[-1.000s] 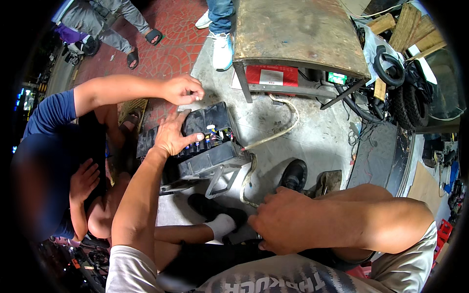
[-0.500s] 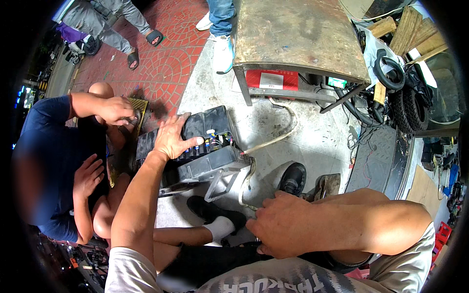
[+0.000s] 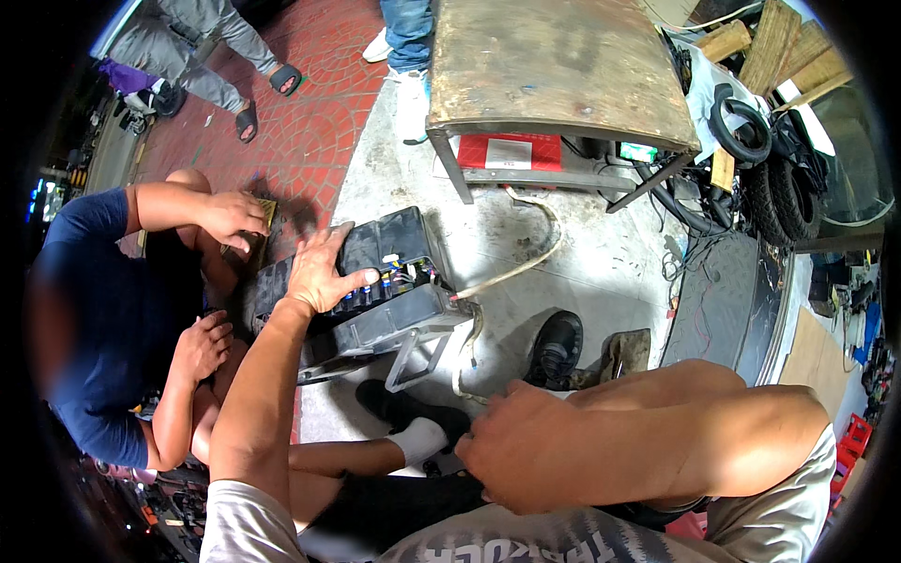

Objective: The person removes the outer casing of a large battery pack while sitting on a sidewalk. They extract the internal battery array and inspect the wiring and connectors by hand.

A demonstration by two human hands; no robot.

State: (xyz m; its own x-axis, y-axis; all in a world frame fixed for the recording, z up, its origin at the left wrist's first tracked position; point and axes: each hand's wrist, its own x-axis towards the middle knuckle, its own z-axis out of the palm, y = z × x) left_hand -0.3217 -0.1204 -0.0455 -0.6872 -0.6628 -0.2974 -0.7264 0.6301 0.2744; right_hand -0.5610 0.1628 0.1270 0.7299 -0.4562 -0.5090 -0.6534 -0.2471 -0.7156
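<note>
A dark plastic case (image 3: 387, 239) with a row of blue-and-white connectors and coloured wires (image 3: 402, 275) along its opening lies on the floor. My left hand (image 3: 321, 272) rests on its top, fingers spread, thumb reaching toward the connectors. On the near side, a grey plastic panel (image 3: 389, 324) and a metal bracket (image 3: 418, 361) belong to the same assembly or lean against it. Over my lap hangs my right hand (image 3: 516, 446), back upward, its fingers mostly hidden. Nothing shows in it.
Close on the left sits a co-worker in a dark blue shirt (image 3: 113, 319). A worn table (image 3: 554, 70) stands ahead, a red box (image 3: 507, 152) beneath it. A pale hose (image 3: 526, 263) curves across the floor. Tyres (image 3: 784, 202) and wood pieces (image 3: 774, 47) pile up on the right.
My right hand has shifted slightly left and down. My left hand stays on the case. The co-worker's upper hand has opened out, and the lower one has moved right.
</note>
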